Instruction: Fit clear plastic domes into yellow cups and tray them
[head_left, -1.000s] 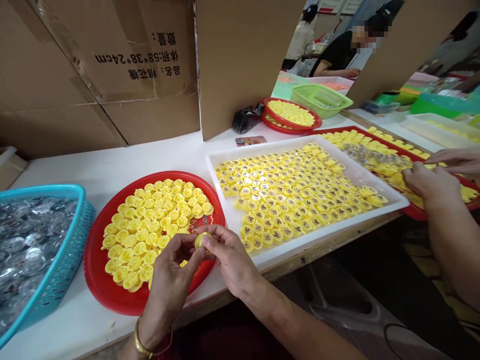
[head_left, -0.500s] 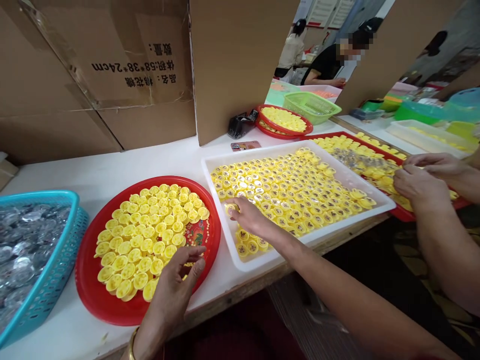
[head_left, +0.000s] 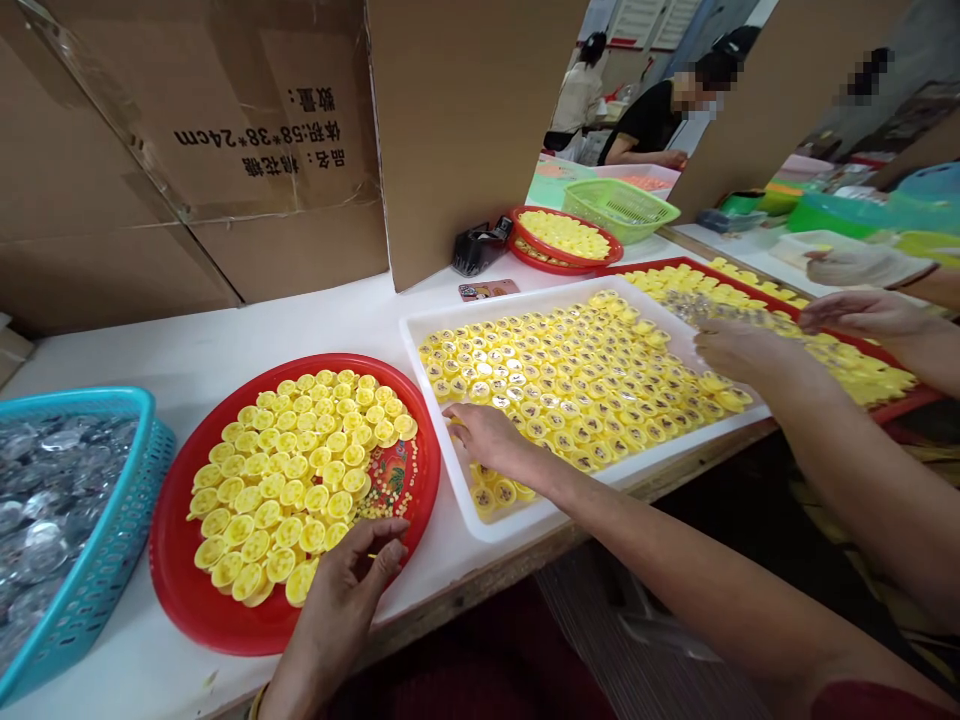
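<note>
My right hand [head_left: 487, 438] reaches over the left end of a white tray [head_left: 442, 455], its fingertips low and closed on a small yellow round piece that is mostly hidden beneath them. Rows of similar yellow pieces with dark printed centres [head_left: 570, 385] cover much of that tray. Over the front right rim of a red round tray [head_left: 196, 615] hovers my left hand [head_left: 341, 600], thumb and fingers apart, holding nothing I can see. Plain yellow round pieces [head_left: 274, 487] lie crowded in the red tray, whose patterned bottom shows at the right.
At far left stands a blue basket [head_left: 135, 520] of clear, shiny discs. Cardboard [head_left: 300, 240] walls the back. A co-worker's hand [head_left: 739, 352] is over the white tray's right end, beside a red rectangular tray [head_left: 892, 410]. A black tape dispenser [head_left: 476, 250] and stacked red trays [head_left: 551, 262] stand behind.
My hands were together around a yellow piece; they parted, and my right hand carried it to the white tray. The co-worker's near hand has moved left to the white tray.
</note>
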